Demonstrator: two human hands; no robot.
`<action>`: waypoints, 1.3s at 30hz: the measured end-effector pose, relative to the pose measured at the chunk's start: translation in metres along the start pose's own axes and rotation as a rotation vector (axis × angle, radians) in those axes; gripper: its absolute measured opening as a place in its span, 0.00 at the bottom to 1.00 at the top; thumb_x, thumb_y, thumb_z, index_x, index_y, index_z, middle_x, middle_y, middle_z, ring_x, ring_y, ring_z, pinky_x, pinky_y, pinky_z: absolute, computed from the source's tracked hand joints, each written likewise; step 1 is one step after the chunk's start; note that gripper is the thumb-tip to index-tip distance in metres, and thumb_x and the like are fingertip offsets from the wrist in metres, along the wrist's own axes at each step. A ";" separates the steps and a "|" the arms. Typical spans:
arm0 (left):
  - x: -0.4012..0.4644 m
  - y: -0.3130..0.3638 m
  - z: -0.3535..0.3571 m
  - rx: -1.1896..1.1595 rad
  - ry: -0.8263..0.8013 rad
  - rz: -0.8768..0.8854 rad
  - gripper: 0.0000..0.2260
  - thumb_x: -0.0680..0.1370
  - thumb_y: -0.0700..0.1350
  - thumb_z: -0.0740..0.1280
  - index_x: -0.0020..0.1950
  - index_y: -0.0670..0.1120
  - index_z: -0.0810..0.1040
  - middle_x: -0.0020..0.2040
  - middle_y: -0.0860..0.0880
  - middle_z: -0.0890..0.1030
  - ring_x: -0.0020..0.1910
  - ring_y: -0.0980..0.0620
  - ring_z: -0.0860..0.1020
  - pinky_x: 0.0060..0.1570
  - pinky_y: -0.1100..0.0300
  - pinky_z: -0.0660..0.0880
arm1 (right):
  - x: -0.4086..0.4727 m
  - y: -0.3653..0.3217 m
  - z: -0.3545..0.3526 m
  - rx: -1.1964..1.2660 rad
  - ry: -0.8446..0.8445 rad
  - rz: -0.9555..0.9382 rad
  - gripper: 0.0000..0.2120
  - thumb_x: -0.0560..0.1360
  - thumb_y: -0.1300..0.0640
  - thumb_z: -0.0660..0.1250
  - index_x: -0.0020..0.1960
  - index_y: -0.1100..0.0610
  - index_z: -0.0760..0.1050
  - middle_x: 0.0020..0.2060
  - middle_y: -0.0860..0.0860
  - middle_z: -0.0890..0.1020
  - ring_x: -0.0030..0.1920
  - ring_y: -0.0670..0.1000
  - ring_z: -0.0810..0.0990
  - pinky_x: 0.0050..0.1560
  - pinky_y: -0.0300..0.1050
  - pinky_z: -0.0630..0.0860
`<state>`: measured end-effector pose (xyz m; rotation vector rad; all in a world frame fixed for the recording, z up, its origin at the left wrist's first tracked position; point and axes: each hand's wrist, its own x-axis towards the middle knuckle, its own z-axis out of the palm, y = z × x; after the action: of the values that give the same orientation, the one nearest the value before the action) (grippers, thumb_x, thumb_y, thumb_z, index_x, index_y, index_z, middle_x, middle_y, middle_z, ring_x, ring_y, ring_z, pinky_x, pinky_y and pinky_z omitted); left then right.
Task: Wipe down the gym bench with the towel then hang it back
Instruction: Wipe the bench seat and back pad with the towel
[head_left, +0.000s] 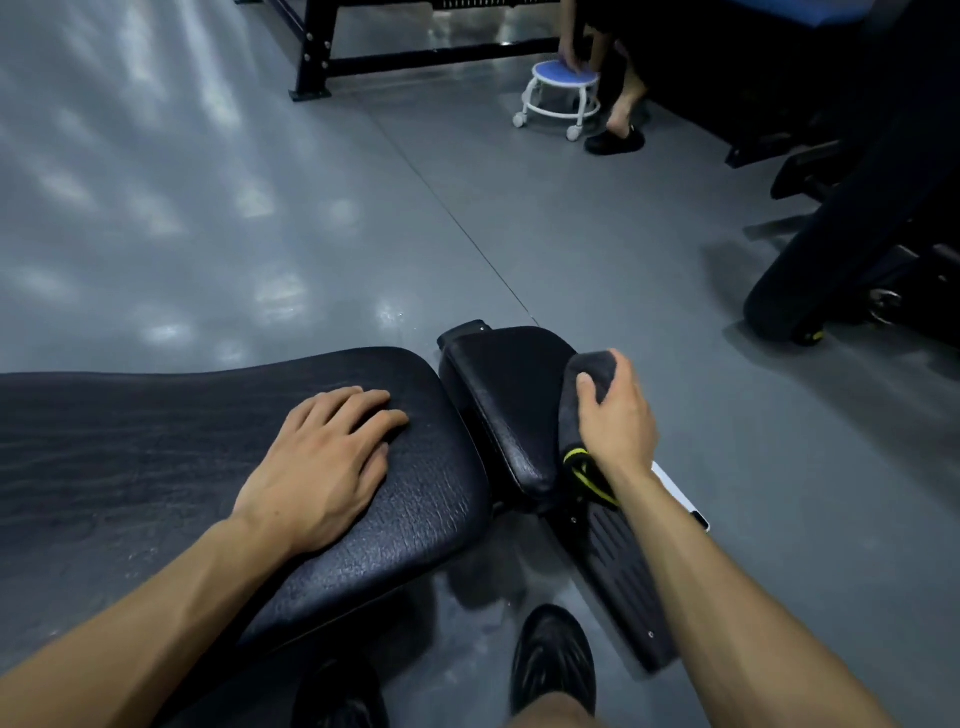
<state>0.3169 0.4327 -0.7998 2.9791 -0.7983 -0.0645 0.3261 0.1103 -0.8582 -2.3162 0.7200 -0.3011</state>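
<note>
Your right hand has its fingers curled round the towel, pressed on the seat pad's right edge. Keep it flat and stroke along the edge. Your left hand lies open-fingered on the long pad; lean there to steady the bench.

A blue-topped wheeled stool stands on grey floor.
</note>
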 end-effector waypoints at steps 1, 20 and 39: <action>0.000 0.000 0.000 0.004 -0.004 -0.003 0.22 0.81 0.56 0.49 0.72 0.57 0.72 0.73 0.54 0.72 0.74 0.47 0.67 0.74 0.49 0.62 | 0.000 -0.004 0.002 -0.038 0.007 0.000 0.24 0.82 0.46 0.61 0.77 0.49 0.63 0.73 0.52 0.73 0.67 0.63 0.76 0.66 0.57 0.71; 0.030 0.000 0.005 0.022 -0.049 0.064 0.21 0.81 0.55 0.50 0.72 0.59 0.70 0.75 0.55 0.70 0.76 0.49 0.65 0.75 0.47 0.61 | 0.046 0.026 0.001 0.051 0.007 0.184 0.30 0.84 0.44 0.58 0.82 0.53 0.55 0.79 0.55 0.65 0.74 0.62 0.69 0.71 0.58 0.67; 0.042 0.001 0.012 0.047 -0.059 0.057 0.20 0.81 0.54 0.53 0.73 0.59 0.69 0.76 0.52 0.70 0.76 0.46 0.66 0.76 0.43 0.60 | 0.147 -0.065 0.059 -0.291 -0.538 0.028 0.31 0.78 0.32 0.52 0.63 0.52 0.80 0.67 0.58 0.80 0.66 0.62 0.77 0.68 0.54 0.72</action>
<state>0.3519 0.4100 -0.8130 3.0088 -0.9025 -0.1330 0.4967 0.0980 -0.8557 -2.4889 0.5441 0.4570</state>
